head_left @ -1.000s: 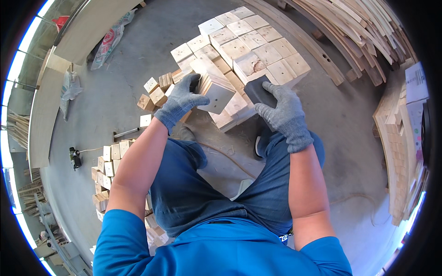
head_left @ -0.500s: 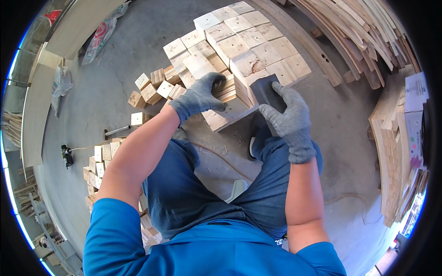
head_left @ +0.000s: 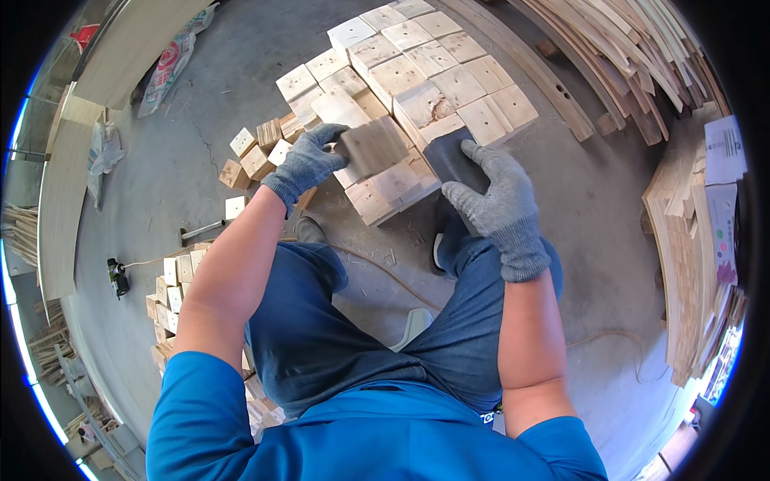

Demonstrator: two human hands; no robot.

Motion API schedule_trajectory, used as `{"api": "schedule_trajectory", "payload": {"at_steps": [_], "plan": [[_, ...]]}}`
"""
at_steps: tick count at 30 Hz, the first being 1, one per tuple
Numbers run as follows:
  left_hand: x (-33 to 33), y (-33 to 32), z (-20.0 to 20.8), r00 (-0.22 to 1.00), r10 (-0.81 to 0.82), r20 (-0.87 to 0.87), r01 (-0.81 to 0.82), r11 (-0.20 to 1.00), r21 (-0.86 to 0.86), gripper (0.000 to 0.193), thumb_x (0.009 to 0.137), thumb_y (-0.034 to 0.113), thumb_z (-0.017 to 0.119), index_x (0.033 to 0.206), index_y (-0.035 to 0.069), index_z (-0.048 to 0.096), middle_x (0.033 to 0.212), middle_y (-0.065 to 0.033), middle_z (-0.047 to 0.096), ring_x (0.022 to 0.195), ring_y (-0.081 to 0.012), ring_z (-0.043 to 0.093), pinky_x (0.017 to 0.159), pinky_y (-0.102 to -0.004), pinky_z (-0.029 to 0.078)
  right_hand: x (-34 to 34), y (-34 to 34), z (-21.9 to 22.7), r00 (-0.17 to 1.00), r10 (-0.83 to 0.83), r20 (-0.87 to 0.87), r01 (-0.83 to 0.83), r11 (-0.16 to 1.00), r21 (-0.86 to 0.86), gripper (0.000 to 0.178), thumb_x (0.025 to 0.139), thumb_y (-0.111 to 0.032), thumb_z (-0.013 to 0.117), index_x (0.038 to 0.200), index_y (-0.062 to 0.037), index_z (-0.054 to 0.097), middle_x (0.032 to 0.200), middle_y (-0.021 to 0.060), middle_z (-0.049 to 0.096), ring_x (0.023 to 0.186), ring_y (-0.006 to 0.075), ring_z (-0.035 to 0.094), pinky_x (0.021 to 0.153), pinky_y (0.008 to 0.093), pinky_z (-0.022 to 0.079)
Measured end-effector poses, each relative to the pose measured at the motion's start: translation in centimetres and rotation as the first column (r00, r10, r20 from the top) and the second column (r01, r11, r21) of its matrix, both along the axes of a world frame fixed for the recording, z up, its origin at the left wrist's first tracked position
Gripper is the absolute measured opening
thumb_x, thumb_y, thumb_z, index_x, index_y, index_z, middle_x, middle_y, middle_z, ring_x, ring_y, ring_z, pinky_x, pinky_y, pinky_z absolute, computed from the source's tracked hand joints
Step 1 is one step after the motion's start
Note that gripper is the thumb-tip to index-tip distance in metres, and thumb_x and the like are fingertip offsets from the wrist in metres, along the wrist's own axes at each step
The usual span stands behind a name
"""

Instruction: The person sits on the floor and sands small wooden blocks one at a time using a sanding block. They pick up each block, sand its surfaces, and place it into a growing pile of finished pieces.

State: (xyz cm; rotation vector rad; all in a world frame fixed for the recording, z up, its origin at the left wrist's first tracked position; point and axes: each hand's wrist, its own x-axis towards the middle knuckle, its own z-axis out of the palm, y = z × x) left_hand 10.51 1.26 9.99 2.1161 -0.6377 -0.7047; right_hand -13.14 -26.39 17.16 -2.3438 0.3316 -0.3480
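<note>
My left hand (head_left: 305, 170), in a grey knit glove, grips a wooden block (head_left: 371, 149) by its left side. The block is tilted, smeared by motion, and held above the near end of a stack of wooden blocks (head_left: 421, 72). In my right hand (head_left: 504, 200), also gloved, is a dark grey flat piece that looks like sandpaper (head_left: 454, 160), pinched between thumb and fingers. It hangs beside the stack's near right corner, apart from the held block. Part of it is hidden behind my right fingers.
Loose blocks (head_left: 257, 163) lie left of the stack, with a hammer (head_left: 200, 231) nearby. More blocks (head_left: 180, 276) are piled by my left leg. A green power tool (head_left: 117, 276) stands far left. Long boards (head_left: 609, 60) lie at the far right; a cord (head_left: 377, 268) crosses the floor.
My left hand has moved left with the block, lifting and turning it so a broad face shows. My right hand and the sandpaper have shifted only slightly.
</note>
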Motion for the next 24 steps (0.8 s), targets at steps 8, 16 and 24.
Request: {"api": "schedule_trajectory", "payload": {"at_steps": [8,16,24], "plan": [[0.6,1.7,-2.3,0.992,0.078,0.104,-0.093,0.984,0.15,0.057,0.09,0.017,0.083,0.143,0.003,0.067,0.135,-0.0172,0.075,0.124,-0.027,0.072,0.108,-0.0374,0.056,0.1,0.5,-0.2,0.999,0.037,-0.011,-0.038,0.999,-0.034,0.068,0.082,-0.033,0.09,0.138,-0.0003,0.071,0.13,0.0241,0.073,0.123,0.0402,0.069,0.111,0.0478,0.052],[0.2,1.4,-2.3,0.983,0.168,0.077,-0.18,0.965,0.188,0.073,0.087,0.011,0.087,0.153,0.002,0.058,0.138,-0.0172,0.073,0.124,-0.0263,0.072,0.107,-0.0352,0.058,0.2,0.8,-0.1,0.998,0.048,-0.035,-0.05,0.997,-0.053,0.068,0.082,-0.033,0.09,0.138,-0.0011,0.071,0.129,0.0233,0.073,0.123,0.0401,0.069,0.112,0.0483,0.051],[-0.8,2.9,-4.7,0.993,0.114,0.018,-0.115,0.992,0.044,0.117,0.07,0.012,0.095,0.168,0.003,0.032,0.156,-0.0232,0.058,0.141,-0.0372,0.06,0.119,-0.0391,0.051,0.4,1.1,0.2,0.997,0.073,-0.038,-0.076,0.994,-0.076,0.068,0.082,-0.034,0.09,0.139,-0.002,0.071,0.13,0.0232,0.073,0.125,0.0397,0.068,0.113,0.0477,0.051]]}}
